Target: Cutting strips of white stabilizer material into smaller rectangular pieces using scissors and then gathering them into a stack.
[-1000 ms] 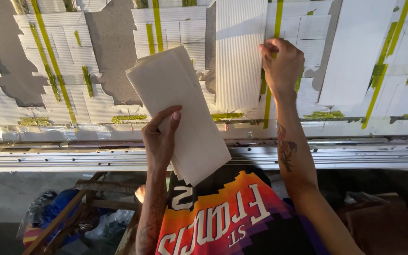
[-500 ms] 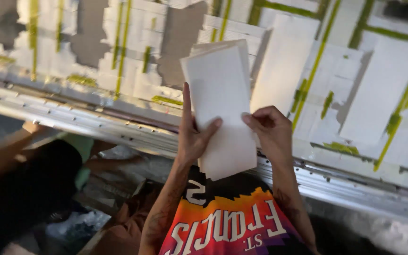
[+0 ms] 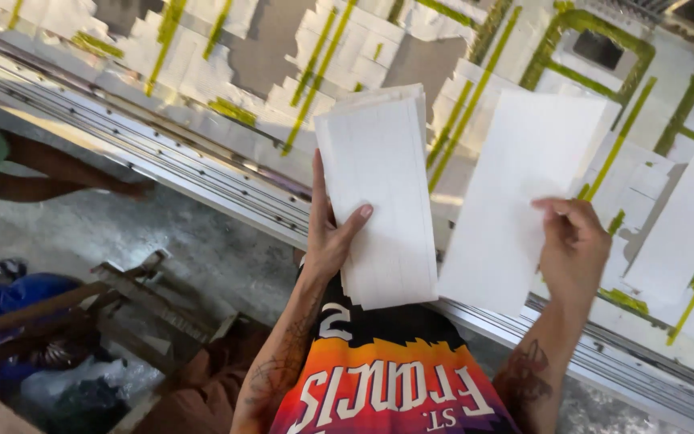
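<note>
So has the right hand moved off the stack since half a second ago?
Yes. The right hand has left the stack and now holds a single sheet to its right.

The stack of sheets (image 3: 379, 193) looks like matt white paper, and the table rail (image 3: 202, 173) is shiny ribbed metal.

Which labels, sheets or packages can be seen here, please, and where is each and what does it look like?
Stack of white sheets: held upright in the left hand, rectangular, faint grid lines.
Single white sheet: pinched by the right hand, rectangular, plain.
Cut white sheets: spread on the table behind, with yellow-green strips.
No screens or signs visible.
</note>
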